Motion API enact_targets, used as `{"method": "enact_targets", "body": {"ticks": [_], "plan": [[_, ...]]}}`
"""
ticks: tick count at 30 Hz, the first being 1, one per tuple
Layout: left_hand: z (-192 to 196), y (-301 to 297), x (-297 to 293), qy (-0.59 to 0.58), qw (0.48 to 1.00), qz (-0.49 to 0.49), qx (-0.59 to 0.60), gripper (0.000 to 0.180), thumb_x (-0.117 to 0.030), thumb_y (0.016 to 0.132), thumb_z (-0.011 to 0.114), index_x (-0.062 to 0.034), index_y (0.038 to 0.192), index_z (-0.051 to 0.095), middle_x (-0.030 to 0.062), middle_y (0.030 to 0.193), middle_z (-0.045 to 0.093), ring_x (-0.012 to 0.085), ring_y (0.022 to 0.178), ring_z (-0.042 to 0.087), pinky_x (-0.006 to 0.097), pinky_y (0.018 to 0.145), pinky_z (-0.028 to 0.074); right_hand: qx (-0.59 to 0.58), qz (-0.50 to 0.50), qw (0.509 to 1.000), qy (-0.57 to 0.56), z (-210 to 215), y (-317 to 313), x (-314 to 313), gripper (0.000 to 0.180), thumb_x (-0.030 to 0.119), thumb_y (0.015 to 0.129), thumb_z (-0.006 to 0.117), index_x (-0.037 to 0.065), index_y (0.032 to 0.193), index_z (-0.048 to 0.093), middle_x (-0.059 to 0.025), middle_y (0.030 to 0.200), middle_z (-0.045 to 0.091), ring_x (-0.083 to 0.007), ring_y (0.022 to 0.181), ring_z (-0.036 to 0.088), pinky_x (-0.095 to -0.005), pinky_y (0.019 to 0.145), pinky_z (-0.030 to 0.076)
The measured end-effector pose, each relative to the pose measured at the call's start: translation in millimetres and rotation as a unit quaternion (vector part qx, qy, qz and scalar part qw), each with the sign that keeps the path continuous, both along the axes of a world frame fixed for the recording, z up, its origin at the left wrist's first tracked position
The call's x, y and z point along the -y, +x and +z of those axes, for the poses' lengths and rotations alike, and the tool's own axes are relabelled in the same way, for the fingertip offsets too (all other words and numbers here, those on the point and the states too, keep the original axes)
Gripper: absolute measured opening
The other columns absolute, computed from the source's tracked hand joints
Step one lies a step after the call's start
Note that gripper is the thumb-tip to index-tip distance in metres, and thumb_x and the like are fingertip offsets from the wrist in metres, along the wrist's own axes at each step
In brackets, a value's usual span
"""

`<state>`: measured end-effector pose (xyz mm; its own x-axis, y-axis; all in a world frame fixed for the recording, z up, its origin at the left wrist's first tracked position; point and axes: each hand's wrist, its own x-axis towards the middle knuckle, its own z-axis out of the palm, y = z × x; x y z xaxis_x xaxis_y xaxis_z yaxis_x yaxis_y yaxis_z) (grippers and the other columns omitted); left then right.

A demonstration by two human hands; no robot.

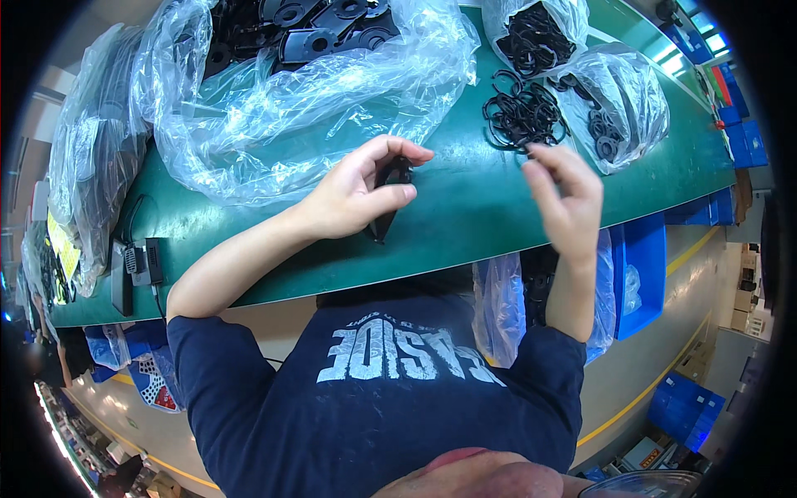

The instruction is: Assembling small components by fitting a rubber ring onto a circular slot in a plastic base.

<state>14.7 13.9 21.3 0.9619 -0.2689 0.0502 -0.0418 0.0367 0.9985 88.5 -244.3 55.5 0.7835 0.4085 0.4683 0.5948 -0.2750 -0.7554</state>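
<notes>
My left hand (353, 191) is above the green table (448, 224), fingers and thumb curled round a black plastic part (383, 222). That part is held on edge, and much of it is hidden behind the fingers. Over to the right, my right hand (571, 199) has thumb and forefinger drawn together at the near edge of a loose pile of black curved plastic pieces (521, 116). Whatever lies between those fingertips is too small and blurred to make out.
A large clear bag (307, 141) of flat black parts (320, 37) lies at the back. Two smaller clear bags, one of black curved pieces (535, 37) and one of black rings (604, 137), are at the back right. A black device (143, 261) with a cable sits left; a blue bin (639, 274) stands below the table's right edge.
</notes>
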Motion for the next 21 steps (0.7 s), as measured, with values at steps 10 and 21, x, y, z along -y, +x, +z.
{"method": "enact_targets", "body": {"ticks": [10,21], "plan": [[4.7,-2.5,9.8,-0.305,0.933,0.021,-0.191,0.043,-0.016,0.09,0.039,0.0009,0.13,0.036,0.019,0.135,0.04,0.0291,0.126,0.041,0.04,0.106,0.032,0.122,0.07,0.99,-0.02,-36.6,-55.5,-80.5,0.023,-0.003,0.071,0.068,-0.001,0.094,0.064,-0.0111,0.072,0.057,-0.0226,0.06,0.057,-0.0305,0.053,0.046],[-3.2,-3.5,6.3,-0.249,0.942,0.039,-0.223,0.039,-0.017,0.094,0.047,0.0022,0.128,0.044,0.0144,0.126,0.051,0.019,0.117,0.049,0.031,0.1,0.038,0.048,0.054,0.997,-0.031,-45.8,-55.8,-74.1,0.022,0.004,0.074,0.068,0.002,0.096,0.066,-0.0085,0.073,0.057,-0.0223,0.058,0.057,-0.0307,0.053,0.046]]}}
